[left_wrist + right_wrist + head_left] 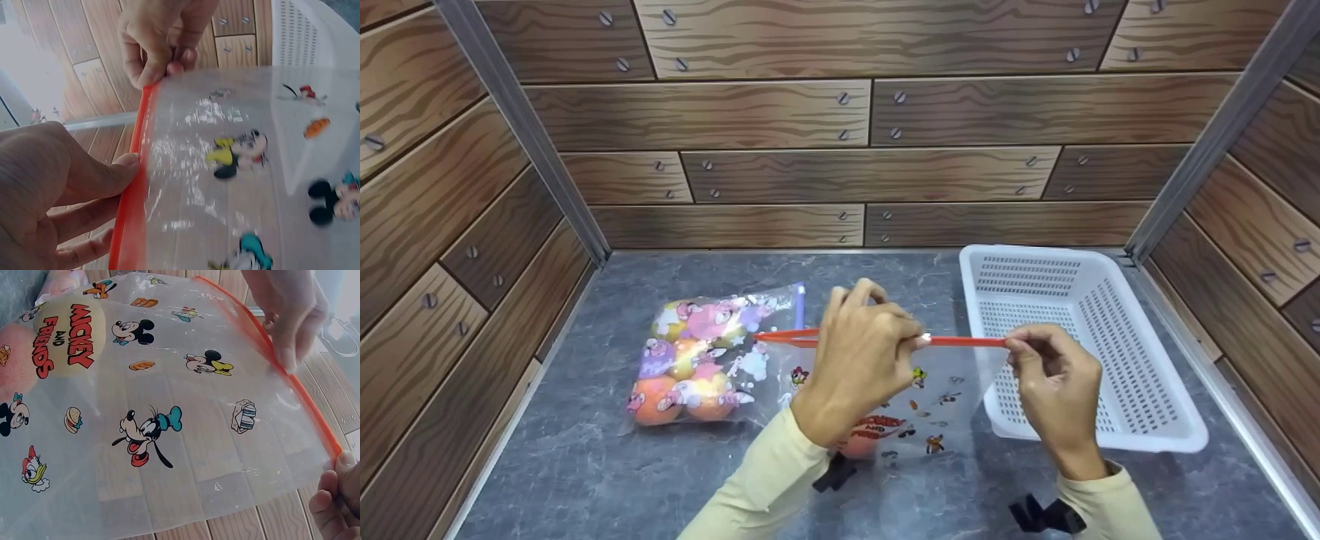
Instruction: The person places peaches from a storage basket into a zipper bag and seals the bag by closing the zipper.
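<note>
A clear zip bag (169,382) printed with cartoon figures hangs from its orange-red zip strip (967,342), held by both hands. My left hand (859,356) pinches the strip partway along, between thumb and fingers. At the strip's right end, my right hand (1057,382) pinches the corner. Left of my left hand, the strip's two edges stand apart. Low in the bag lie a pink round thing (19,360) and a pale yellow one (84,332); their kind is unclear. In the head view, my left hand and forearm hide part of the bag.
Another printed clear bag (690,360) with a purple zip strip (800,304) lies to the left, filled with several orange and yellow round things. A white perforated plastic basket (1174,382) stands on the right. Wood-patterned walls (780,176) surround the grey table top (577,450).
</note>
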### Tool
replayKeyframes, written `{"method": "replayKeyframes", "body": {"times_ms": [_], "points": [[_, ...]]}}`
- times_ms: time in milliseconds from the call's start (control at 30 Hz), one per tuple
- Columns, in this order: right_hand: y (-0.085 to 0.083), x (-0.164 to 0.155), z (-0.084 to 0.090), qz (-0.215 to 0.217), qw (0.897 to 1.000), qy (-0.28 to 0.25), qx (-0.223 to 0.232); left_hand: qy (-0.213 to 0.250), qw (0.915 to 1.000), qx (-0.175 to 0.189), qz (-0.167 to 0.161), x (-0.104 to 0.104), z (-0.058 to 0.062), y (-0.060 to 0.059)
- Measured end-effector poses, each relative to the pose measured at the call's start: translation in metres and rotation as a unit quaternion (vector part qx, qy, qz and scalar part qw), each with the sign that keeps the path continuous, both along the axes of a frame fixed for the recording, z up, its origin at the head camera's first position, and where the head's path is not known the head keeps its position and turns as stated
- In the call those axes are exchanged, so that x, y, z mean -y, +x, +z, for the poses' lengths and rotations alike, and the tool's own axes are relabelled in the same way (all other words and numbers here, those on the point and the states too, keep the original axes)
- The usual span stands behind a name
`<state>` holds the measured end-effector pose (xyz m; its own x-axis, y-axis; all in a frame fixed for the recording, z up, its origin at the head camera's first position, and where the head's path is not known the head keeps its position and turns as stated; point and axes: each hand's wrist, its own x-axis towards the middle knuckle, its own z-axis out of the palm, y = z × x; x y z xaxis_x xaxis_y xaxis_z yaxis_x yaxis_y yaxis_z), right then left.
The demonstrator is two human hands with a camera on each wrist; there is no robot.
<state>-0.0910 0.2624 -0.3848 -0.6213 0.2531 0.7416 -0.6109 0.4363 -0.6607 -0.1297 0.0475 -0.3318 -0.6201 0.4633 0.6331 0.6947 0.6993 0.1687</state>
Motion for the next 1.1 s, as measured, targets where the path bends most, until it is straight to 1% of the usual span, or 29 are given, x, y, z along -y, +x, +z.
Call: {"method": "replayKeyframes", "body": {"times_ms": [167, 333, 400, 633, 833, 1100], "points": [[-0.001, -0.003, -0.001, -0.003, 1.000, -0.004, 0.001, 0.005, 0.9999, 0.003, 0.016, 0.016, -0.002, -0.002], [-0.001, -0.007, -0.003, -0.007, 1.000, -0.019, -0.003, 0.018, 0.9992, 0.013, 0.032, 0.037, -0.005, -0.004], [-0.001, -0.008, -0.003, -0.010, 1.000, -0.019, -0.004, 0.023, 0.9990, 0.010, 0.038, 0.046, -0.006, -0.004], [-0.001, -0.012, -0.003, -0.022, 1.000, -0.009, -0.004, 0.017, 0.9990, -0.013, 0.040, 0.065, -0.006, -0.003], [0.000, -0.016, -0.004, -0.030, 1.000, -0.004, -0.004, 0.019, 0.9984, -0.004, 0.053, 0.082, -0.007, -0.003], [-0.001, -0.019, -0.006, -0.035, 0.999, -0.009, 0.005, 0.035, 0.9975, -0.005, 0.061, 0.107, -0.010, -0.003]]}}
